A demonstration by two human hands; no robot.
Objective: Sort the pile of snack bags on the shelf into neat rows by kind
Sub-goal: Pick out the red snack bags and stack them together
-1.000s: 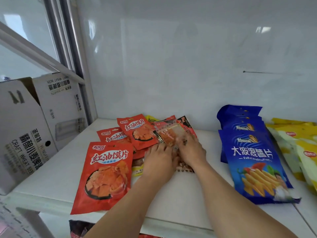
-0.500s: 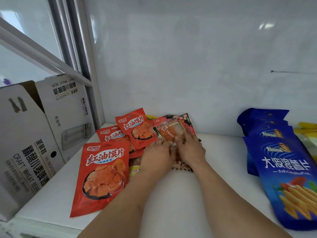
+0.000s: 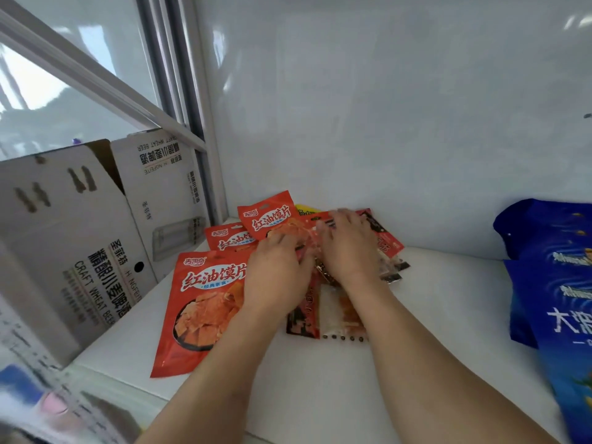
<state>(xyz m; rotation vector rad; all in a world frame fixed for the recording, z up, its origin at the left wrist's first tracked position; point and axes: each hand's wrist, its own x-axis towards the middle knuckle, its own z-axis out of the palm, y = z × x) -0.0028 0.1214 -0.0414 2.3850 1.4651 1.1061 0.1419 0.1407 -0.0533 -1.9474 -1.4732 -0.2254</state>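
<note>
Three red-orange snack bags lie in a row on the white shelf [image 3: 426,299]: a big near one [image 3: 198,309], a middle one [image 3: 229,238] and a far one [image 3: 267,216]. Right of them sits a pile of small clear and dark packets [image 3: 333,312]. My left hand [image 3: 277,270] and my right hand [image 3: 347,248] rest side by side on that pile, fingers pinching a small clear orange packet [image 3: 302,233] at its top. A yellow bag's corner [image 3: 306,209] peeks out behind. Blue chip bags [image 3: 557,283] are stacked at the right.
A white cardboard beer carton [image 3: 80,251] stands left of the shelf, against the glass and metal frame [image 3: 192,123]. The shelf's white back wall [image 3: 384,123] rises just behind the bags. Blurred items show below the shelf's front edge at lower left.
The view has swung left, sliding the blue bags toward the right edge. Both hands have reached a little farther back over the small packets, still holding the clear packet.
</note>
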